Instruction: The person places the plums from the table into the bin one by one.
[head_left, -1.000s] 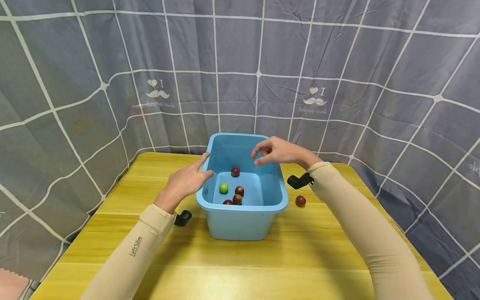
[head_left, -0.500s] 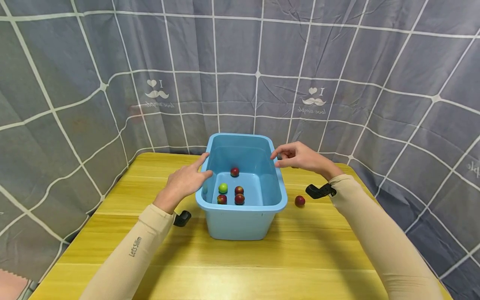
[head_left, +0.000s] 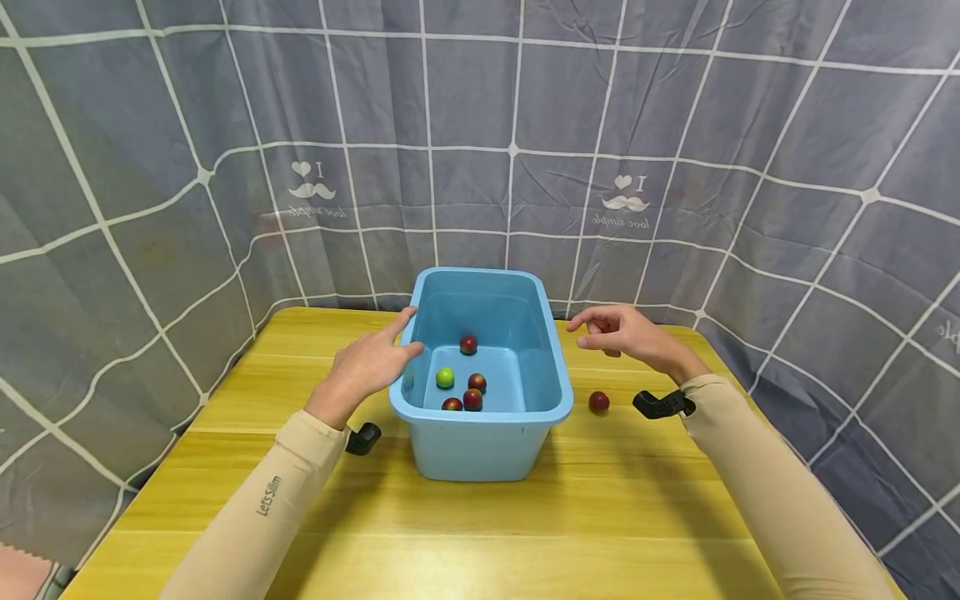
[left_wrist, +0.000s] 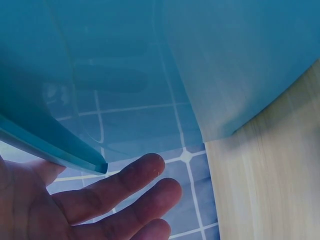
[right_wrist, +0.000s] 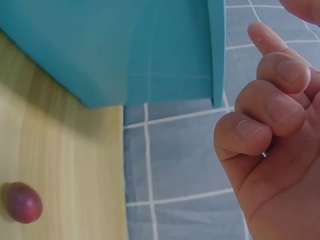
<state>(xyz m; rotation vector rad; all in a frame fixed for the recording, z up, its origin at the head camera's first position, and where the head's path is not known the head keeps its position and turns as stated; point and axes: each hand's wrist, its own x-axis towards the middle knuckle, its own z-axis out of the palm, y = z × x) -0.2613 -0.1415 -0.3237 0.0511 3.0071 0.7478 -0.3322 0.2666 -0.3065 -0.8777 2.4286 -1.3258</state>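
Observation:
A light blue plastic bin point(head_left: 480, 450) stands on the wooden table. On its floor lie several small round fruits, among them a bright green one point(head_left: 445, 377) and a dark red one like a plum point(head_left: 468, 345). My left hand point(head_left: 369, 367) rests on the bin's left rim, fingers extended; in the left wrist view the fingers point(left_wrist: 132, 190) lie outside the wall. To the right of the bin my right hand point(head_left: 626, 337) hovers above the table, holding nothing, with several fingers bent. Nearer me than that hand, a dark red plum point(head_left: 598, 402) sits on the table.
The yellow wooden table point(head_left: 487, 533) reaches back to a grey curtain point(head_left: 480, 108) with white grid lines, which also hangs at both sides. A black band point(head_left: 663, 406) is worn on the right wrist, with another strap piece point(head_left: 363, 439) at the left.
My right hand has moved from above the bin to the right, past its rim, and lower. The red fruits near the bin's front have rolled about. My left hand stays on the rim.

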